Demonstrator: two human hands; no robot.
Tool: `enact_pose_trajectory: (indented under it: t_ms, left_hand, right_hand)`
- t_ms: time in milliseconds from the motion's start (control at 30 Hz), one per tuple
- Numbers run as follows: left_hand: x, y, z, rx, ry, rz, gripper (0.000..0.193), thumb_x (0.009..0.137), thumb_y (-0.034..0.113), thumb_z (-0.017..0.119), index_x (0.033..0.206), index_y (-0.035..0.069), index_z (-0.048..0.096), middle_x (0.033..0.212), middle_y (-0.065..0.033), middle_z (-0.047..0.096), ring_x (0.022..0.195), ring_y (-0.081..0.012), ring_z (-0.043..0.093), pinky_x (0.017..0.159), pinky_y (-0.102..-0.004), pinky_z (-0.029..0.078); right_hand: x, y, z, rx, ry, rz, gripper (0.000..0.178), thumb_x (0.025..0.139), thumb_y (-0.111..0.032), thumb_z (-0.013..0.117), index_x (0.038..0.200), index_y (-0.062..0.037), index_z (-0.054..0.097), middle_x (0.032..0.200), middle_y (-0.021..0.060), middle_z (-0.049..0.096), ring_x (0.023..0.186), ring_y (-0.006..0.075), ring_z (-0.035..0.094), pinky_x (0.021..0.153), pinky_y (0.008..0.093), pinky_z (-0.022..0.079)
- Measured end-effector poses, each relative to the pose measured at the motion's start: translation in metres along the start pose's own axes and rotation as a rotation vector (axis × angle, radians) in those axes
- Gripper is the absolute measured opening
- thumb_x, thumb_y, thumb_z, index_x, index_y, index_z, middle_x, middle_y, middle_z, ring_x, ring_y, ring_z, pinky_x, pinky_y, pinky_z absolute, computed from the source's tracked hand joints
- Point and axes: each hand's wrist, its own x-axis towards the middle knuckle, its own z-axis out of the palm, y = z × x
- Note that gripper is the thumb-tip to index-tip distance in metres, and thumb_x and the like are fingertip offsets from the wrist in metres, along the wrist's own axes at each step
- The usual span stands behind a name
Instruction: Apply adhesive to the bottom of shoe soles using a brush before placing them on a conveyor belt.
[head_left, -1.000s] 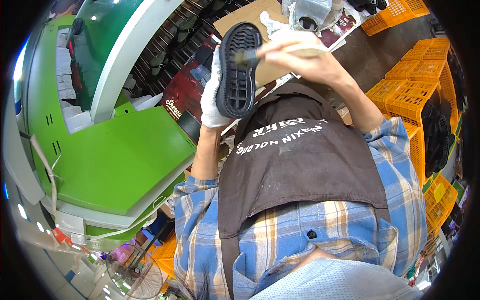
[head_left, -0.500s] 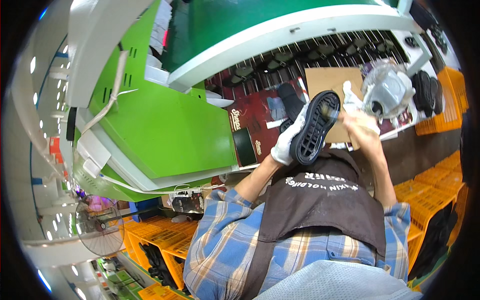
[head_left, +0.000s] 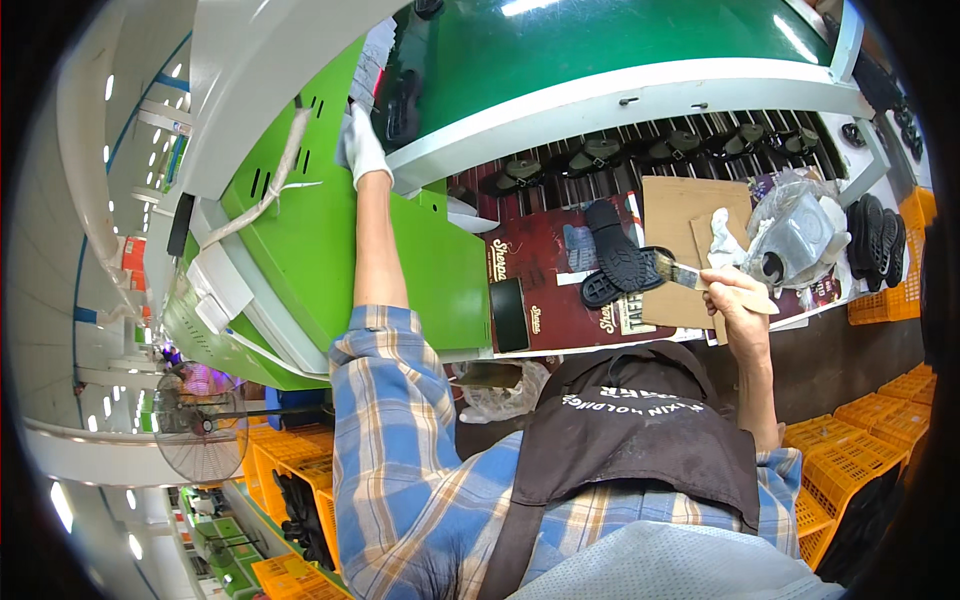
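Note:
My gloved left hand (head_left: 365, 150) reaches far out to the upper left, beside the white frame of the green conveyor belt (head_left: 600, 30). Its fingers are partly hidden, and a greyish patch shows against them. On the belt near that hand lies a dark sole-like piece (head_left: 403, 108). In my right hand (head_left: 738, 305), which is closed, is a flat paintbrush (head_left: 690, 275) with a pale handle. The brush's bristles are over or against the edge of the black shoe soles (head_left: 618, 245), which lie overlapping on the dark red cardboard (head_left: 560, 310).
A clear plastic bag (head_left: 795, 230) wraps a grey container beside a brown cardboard sheet (head_left: 680, 210). Several black shoes (head_left: 590, 155) stand on the rack under the belt. More soles (head_left: 875, 240) sit at the right. Orange crates (head_left: 850, 460) and a green machine (head_left: 300, 270) flank me.
My left hand has left the front of my apron, where it held a sole, and now reaches to the upper left without that sole visible. My right hand's brush has lowered to the soles.

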Motion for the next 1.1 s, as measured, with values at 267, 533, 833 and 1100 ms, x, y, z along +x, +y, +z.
enact_pose_trajectory:
  t_ms: [267, 533, 833, 1100]
  left_hand:
    - [0.043, -0.026, 0.024, 1.382, 0.097, 0.234, 0.096, 0.060, 0.063, 0.067, 0.128, 0.001, 0.041, 0.122, -0.0240, 0.052, 0.112, -0.0361, 0.052, 0.094, -0.0416, 0.042]
    - [0.102, -0.031, -0.027, 1.515, 0.153, -0.090, 0.078, 0.071, 0.045, 0.067, 0.123, -0.008, 0.044, 0.126, -0.0230, 0.049, 0.116, -0.0311, 0.050, 0.096, -0.0376, 0.038]
    - [0.220, 0.068, -0.161, 1.540, 0.267, -0.511, 0.029, 0.080, 0.024, 0.056, 0.101, 0.005, 0.061, 0.096, -0.0167, 0.064, 0.087, -0.0289, 0.058, 0.079, -0.0457, 0.040]
    - [0.170, -0.076, -0.051, 1.155, 0.215, -0.698, 0.030, 0.085, 0.037, 0.057, 0.094, 0.009, 0.063, 0.094, -0.0117, 0.067, 0.082, -0.0270, 0.060, 0.079, -0.0472, 0.038]
  right_hand:
    - [-0.016, 0.061, 0.008, 0.297, 0.132, 0.183, 0.023, 0.083, -0.012, 0.063, 0.097, 0.0073, 0.062, 0.075, 0.0052, 0.056, 0.063, 0.0098, 0.053, 0.056, 0.0207, 0.042]
    - [-0.022, 0.132, 0.018, 0.500, 0.393, 0.344, 0.022, 0.084, -0.011, 0.061, 0.096, 0.0069, 0.062, 0.079, 0.0083, 0.055, 0.062, 0.0114, 0.050, 0.054, 0.0233, 0.040]
    - [0.003, 0.165, 0.008, 0.631, 0.383, 0.406, 0.022, 0.084, -0.011, 0.060, 0.098, 0.0070, 0.060, 0.081, 0.0093, 0.054, 0.062, 0.0120, 0.049, 0.054, 0.0228, 0.040]
    - [0.014, 0.175, 0.008, 0.409, 0.429, 0.491, 0.021, 0.085, -0.010, 0.059, 0.098, 0.0069, 0.060, 0.078, 0.0074, 0.053, 0.063, 0.0111, 0.048, 0.054, 0.0224, 0.039]
